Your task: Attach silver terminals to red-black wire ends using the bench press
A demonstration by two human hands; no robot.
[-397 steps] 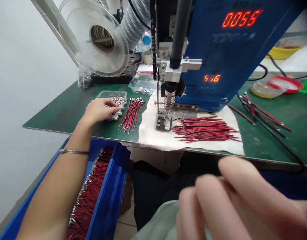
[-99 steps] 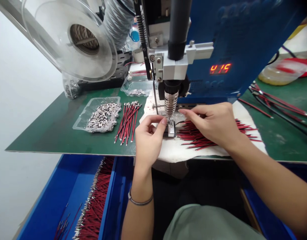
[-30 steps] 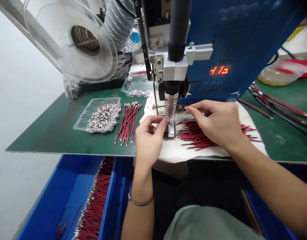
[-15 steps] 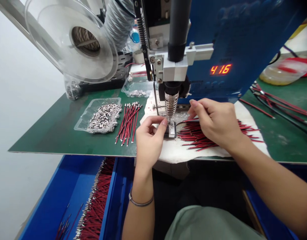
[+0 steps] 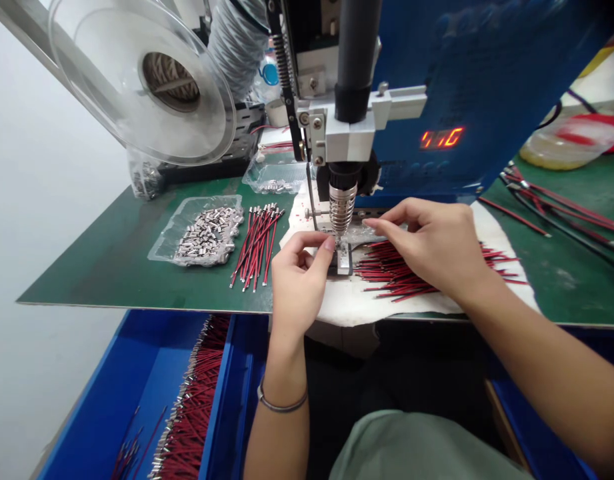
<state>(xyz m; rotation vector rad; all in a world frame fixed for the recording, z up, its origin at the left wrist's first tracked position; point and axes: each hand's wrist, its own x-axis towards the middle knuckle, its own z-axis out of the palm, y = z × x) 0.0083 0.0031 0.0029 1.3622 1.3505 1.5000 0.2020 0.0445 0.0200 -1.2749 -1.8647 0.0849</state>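
My left hand (image 5: 299, 280) is pinched at the small metal fixture (image 5: 343, 259) under the machine's spring-tipped head (image 5: 340, 208); what its fingertips hold is too small to make out. My right hand (image 5: 434, 245) rests over the pile of red and black wires (image 5: 411, 273) on the white cloth (image 5: 347, 303), fingers curled toward the fixture, seemingly guiding one thin wire. A small bundle of capped wires (image 5: 257, 241) lies left of the cloth. Beside it sits a clear tray of metal caps (image 5: 204, 230).
The blue machine (image 5: 467, 93) with a red display (image 5: 441, 138) stands over the green bench (image 5: 111, 267). A clear reel (image 5: 147, 73) hangs at the upper left. A blue bin (image 5: 137, 393) of finished wires sits below the bench. Long wires (image 5: 551, 213) lie to the right.
My right hand lifted slightly off the pile, then lowered again with fingers toward the fixture. The left hand stayed pinched at the fixture. The display digits flicker.
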